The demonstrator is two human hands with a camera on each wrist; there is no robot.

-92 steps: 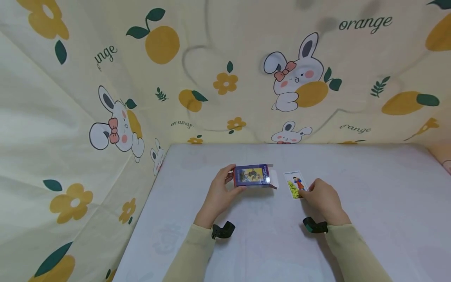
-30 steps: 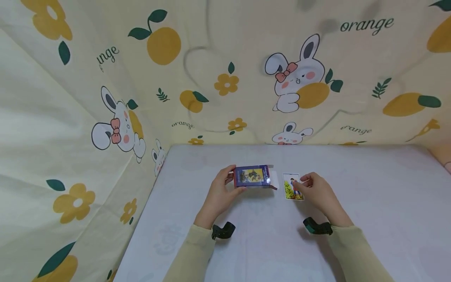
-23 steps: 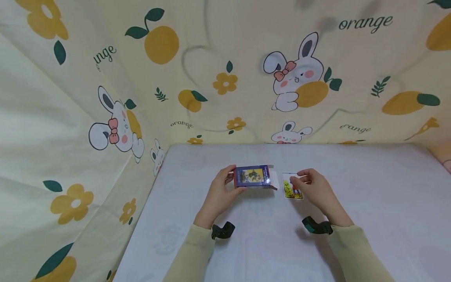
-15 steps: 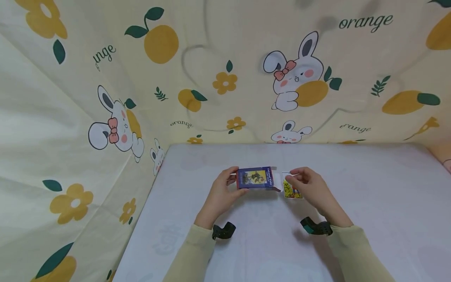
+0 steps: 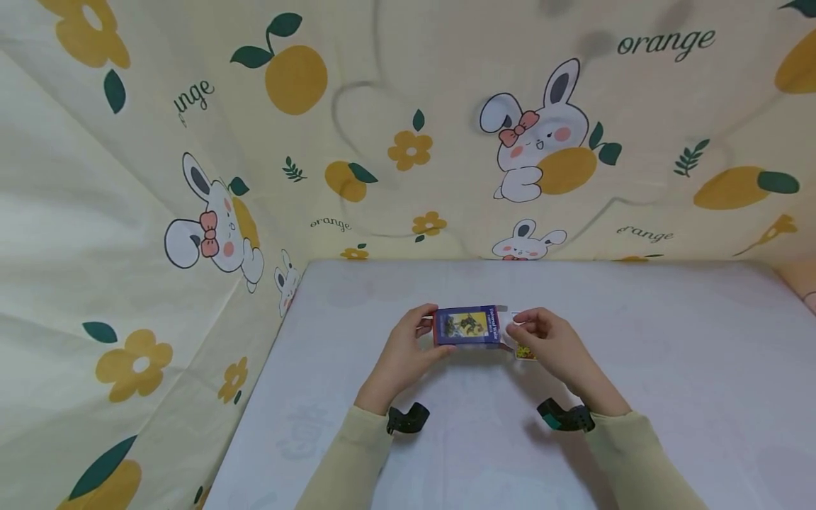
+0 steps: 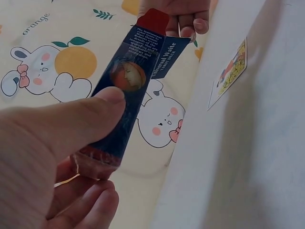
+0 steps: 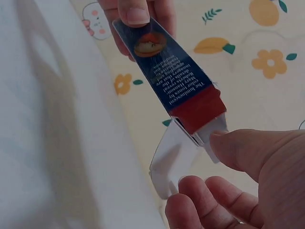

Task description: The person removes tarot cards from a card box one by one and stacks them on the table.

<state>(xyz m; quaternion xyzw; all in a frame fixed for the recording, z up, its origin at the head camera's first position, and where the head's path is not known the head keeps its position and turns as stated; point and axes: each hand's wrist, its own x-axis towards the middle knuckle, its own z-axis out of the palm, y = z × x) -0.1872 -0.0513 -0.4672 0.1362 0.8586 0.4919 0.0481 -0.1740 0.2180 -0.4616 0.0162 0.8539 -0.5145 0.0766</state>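
A blue tarot deck box (image 5: 468, 326) with a yellow picture is held above the table by my left hand (image 5: 404, 358), its thumb on one narrow side and fingers on the opposite one. The box's right end has its flaps spread. At that end is my right hand (image 5: 553, 346), the thumb right at a small side flap (image 7: 214, 138) and the fingers slightly bent near the large end flap (image 7: 171, 162). Thumb and fingers stand apart. A picture card (image 6: 233, 69) lies on the table, mostly hidden behind the right hand in the head view.
The table (image 5: 472, 453) has a white cover. Behind it and on the left hangs a cream cloth (image 5: 382, 85) printed with rabbits and oranges. Each wrist wears a black camera, one of them the left wrist camera (image 5: 408, 418).
My right hand has released the card, leaving it on the table, and moved left to the box's open end. My left hand has brought the box slightly right and down in the head view.
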